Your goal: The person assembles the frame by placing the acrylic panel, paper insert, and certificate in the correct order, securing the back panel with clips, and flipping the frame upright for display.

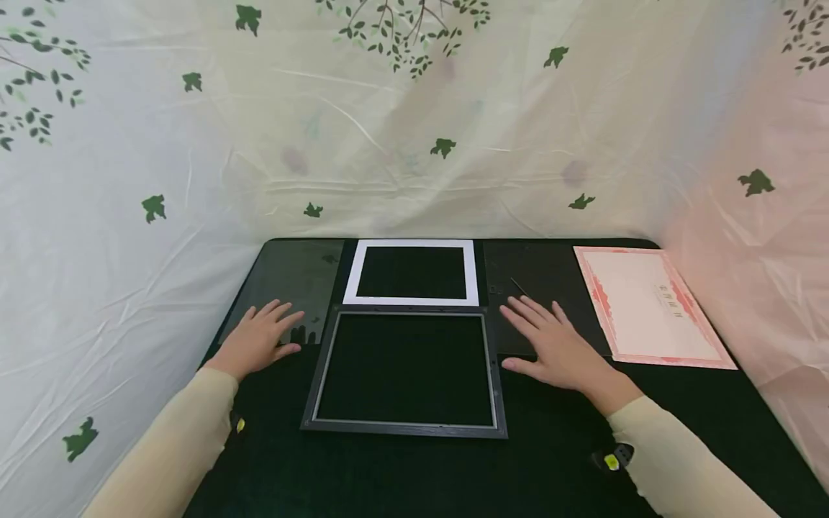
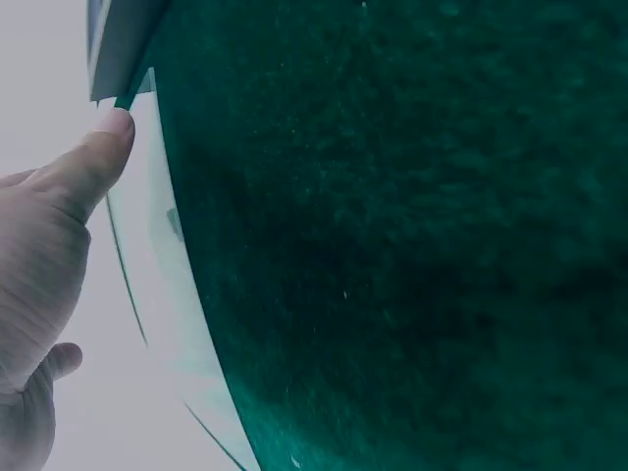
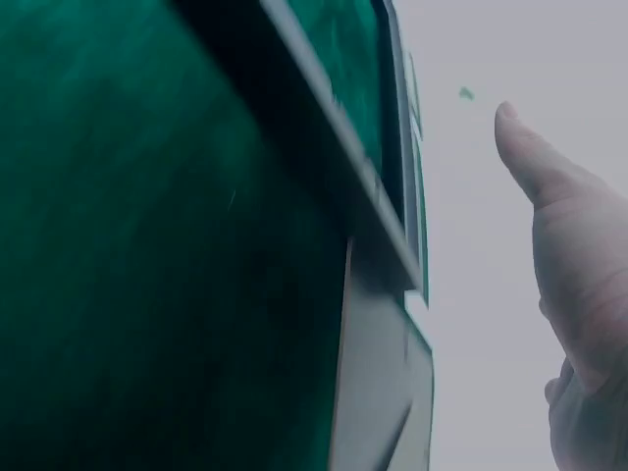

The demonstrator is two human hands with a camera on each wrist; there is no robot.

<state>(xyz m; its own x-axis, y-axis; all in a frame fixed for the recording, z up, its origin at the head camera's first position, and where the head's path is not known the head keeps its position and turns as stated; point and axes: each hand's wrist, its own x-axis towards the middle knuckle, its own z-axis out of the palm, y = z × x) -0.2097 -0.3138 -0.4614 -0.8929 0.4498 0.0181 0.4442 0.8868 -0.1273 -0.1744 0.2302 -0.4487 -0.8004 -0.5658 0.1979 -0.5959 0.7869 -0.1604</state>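
Observation:
My left hand [image 1: 259, 342] is spread with straight fingers over the near part of a clear, glossy sheet [image 1: 285, 270], which mirrors the fingertips. On the other side my right hand [image 1: 550, 349] hovers palm down, fingers extended, over the near edge of a dark backing board [image 1: 531, 262]. Neither hand holds anything. Between them lies a dark grey picture frame [image 1: 404, 430], its opening showing the green cloth beneath. A white mat [image 1: 354, 277] with a rectangular window lies just beyond the frame. The left thumb [image 2: 93, 167] and right thumb [image 3: 535, 162] point away from the palms in the wrist views.
At the right lies a pink-bordered certificate [image 1: 660, 309] with small printed text, overlapping the backing board's side. Dark green cloth [image 1: 388, 478] covers the table. Pale curtains [image 1: 401, 194] with green leaf and bird prints surround its back and sides.

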